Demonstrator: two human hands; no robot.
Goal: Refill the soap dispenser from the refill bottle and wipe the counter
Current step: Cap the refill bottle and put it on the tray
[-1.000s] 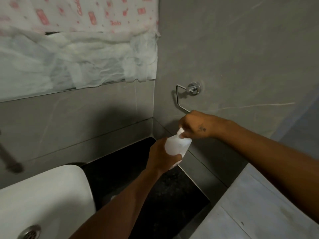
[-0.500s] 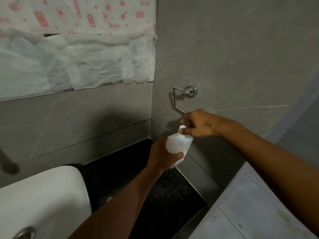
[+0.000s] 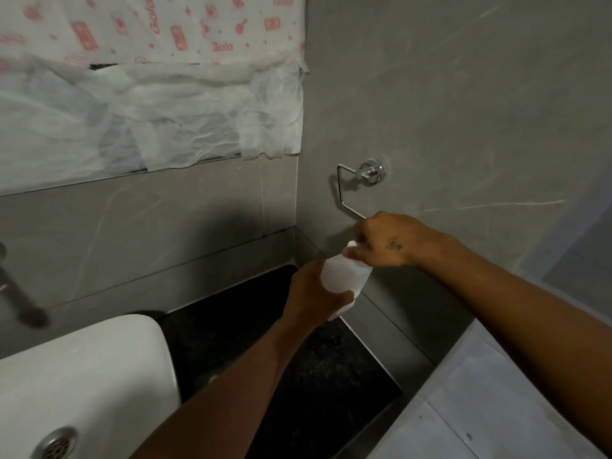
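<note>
Above the dark worktop (image 3: 231, 346), the left hand (image 3: 314, 293) wraps around a white plastic bottle (image 3: 344, 276), held tilted in the air. The right hand (image 3: 384, 240), just above it, pinches the bottle's cap (image 3: 351, 244). Left of the left hand sits a white sink (image 3: 86, 376); above the right hand, a chrome wall holder (image 3: 361, 177).

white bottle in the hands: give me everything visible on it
The white bottle looks like translucent white plastic, rounded at the shoulder, with no label readable from this view. It is held in the air above the dark counter, tilted with its top toward the right wall. The left hand wraps its body from below and covers the lower part. The right hand closes over the white cap or neck at the top, hiding it, so whether it is open cannot be told.
</note>
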